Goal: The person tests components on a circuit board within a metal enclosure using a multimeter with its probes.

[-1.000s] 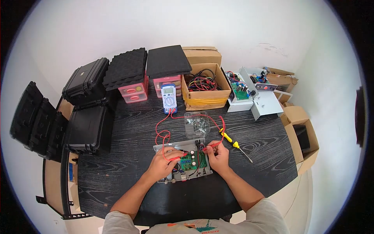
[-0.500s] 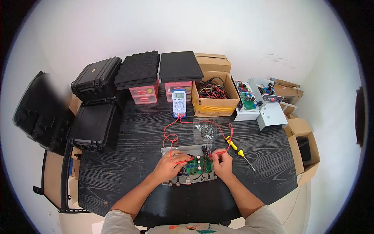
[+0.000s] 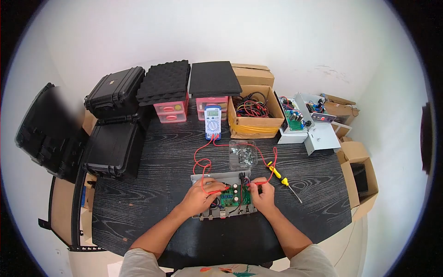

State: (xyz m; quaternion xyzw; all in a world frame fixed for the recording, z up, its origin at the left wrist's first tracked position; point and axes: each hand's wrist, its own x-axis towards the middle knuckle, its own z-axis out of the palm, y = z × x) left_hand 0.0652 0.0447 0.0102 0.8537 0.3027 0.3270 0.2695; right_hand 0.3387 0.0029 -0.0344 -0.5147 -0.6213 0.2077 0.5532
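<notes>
My left hand (image 3: pixel 201 195) is closed on a red multimeter probe (image 3: pixel 215 190), its tip pointing right over the left part of a green circuit board (image 3: pixel 234 199). In my right hand (image 3: pixel 262 194) is a second red probe (image 3: pixel 259 183), pointing left at the wires by the board's upper right. Whether either tip touches metal is too small to tell. The board sits in an open grey metal case (image 3: pixel 224 175) with connectors along its near edge. Red leads run from both probes to a white and blue multimeter (image 3: pixel 212 123) standing behind the case.
A clear tray of small parts (image 3: pixel 242 155) lies behind the case; a yellow screwdriver (image 3: pixel 280 175) is on the right. Farther back stand a cardboard box of cables (image 3: pixel 255 124), pink drawer units (image 3: pixel 171 112), black cases (image 3: pixel 112 147) and an opened white device (image 3: pixel 295 134).
My right hand and its probe have shifted very slightly, the probe lying a little lower and flatter. The left hand looks still.
</notes>
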